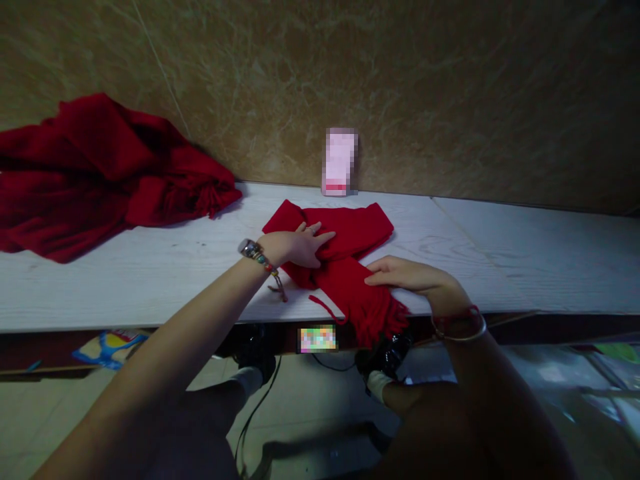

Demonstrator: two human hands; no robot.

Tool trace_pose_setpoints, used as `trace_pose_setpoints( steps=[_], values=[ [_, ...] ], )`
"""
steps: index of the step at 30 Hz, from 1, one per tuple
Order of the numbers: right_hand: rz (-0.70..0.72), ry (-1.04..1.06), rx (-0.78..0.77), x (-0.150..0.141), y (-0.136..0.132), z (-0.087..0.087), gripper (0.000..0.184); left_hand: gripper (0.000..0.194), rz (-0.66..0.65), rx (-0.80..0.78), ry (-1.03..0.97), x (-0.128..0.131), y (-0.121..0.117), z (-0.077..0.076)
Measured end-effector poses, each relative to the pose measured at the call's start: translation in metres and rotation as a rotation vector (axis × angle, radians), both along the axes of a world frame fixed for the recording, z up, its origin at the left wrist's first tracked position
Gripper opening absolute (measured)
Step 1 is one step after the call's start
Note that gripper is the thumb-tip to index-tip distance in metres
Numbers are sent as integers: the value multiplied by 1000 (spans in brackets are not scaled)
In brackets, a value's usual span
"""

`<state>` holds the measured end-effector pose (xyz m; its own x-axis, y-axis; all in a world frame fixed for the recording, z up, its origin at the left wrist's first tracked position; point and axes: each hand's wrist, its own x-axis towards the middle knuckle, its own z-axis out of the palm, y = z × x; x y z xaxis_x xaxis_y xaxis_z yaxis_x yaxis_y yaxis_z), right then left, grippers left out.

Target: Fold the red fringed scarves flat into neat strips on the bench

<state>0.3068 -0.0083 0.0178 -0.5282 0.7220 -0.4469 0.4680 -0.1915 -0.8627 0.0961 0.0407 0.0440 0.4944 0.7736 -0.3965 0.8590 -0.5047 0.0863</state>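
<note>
1. Grip: left hand [303,248] lies palm down with the fingers spread, pressing flat on the folded red scarf [353,233]. Right hand [400,275] rests its fingertips on the side edge of the scarf's near end; whether thumb and fingers pinch the fabric cannot be told.
2. Far left: a heap of red cloth [95,187] lies loosely bunched on the white wood-grain tabletop [200,287], against the brown marbled wall [425,93]. Tassels show at its right end.
3. Below the tabletop, left: a blue and white packet [111,348] lies partly behind the left forearm.
4. Left wrist: a beaded bracelet [263,259] with a silver piece and a dangling cord.
5. Centre: the scarf lies on the tabletop in a folded band. One end crosses toward the near edge, where its fringe [377,323] extends past the edge. A single strand [327,307] curves out leftward.
6. Beyond the scarf: a pink rectangular object [340,160], pixelated, stands leaning against the wall.
7. Below the near edge, centre: a multicoloured pixelated item [318,339] is located between two black shoes [257,350].
8. Right wrist: a metal bangle [467,339] and a red cord.
</note>
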Motion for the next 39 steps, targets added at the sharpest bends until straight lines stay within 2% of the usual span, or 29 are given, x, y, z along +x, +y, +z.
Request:
trace_pose_setpoints(
  steps=[2,5,9,12,16,18,21,23,26,28,31,33,34,37,39],
  values=[
    [48,17,-28,0,1,-1,17,85,2,16,7,2,-1,-1],
    [48,27,-39,8,5,-1,17,83,11,73,15,-2,4,-3],
    [12,18,-20,37,10,6,24,80,59,143,14,-12,10,-4],
    [63,-110,10,65,9,9,28,84,34,113,3,-12,5,-2],
    [186,-323,66,88,7,7,36,92,-101,-39,-122,-12,1,6],
    [163,-376,129,88,8,5,38,87,-19,24,-207,-17,8,6],
    [27,-383,270,76,11,4,35,82,258,166,-282,-29,26,-4],
    [-54,-371,330,62,14,3,32,74,348,65,-400,-38,38,-15],
    [-93,-382,342,42,17,3,28,62,450,-131,-693,-48,50,-27],
    [-137,-390,353,36,20,2,26,61,512,-125,-811,-51,53,-30],
    [-388,-438,454,38,30,-3,34,62,572,161,-757,-48,56,-33],
    [-604,-490,526,40,40,-11,48,58,555,361,-651,-42,58,-34],
    [-688,-496,542,40,46,-15,56,53,523,412,-611,-38,58,-36],
    [-831,-386,493,32,63,-24,70,43,450,356,-593,-32,61,-39],
    [-904,-253,432,25,72,-26,70,46,546,269,-668,-36,63,-41]
  ],
)
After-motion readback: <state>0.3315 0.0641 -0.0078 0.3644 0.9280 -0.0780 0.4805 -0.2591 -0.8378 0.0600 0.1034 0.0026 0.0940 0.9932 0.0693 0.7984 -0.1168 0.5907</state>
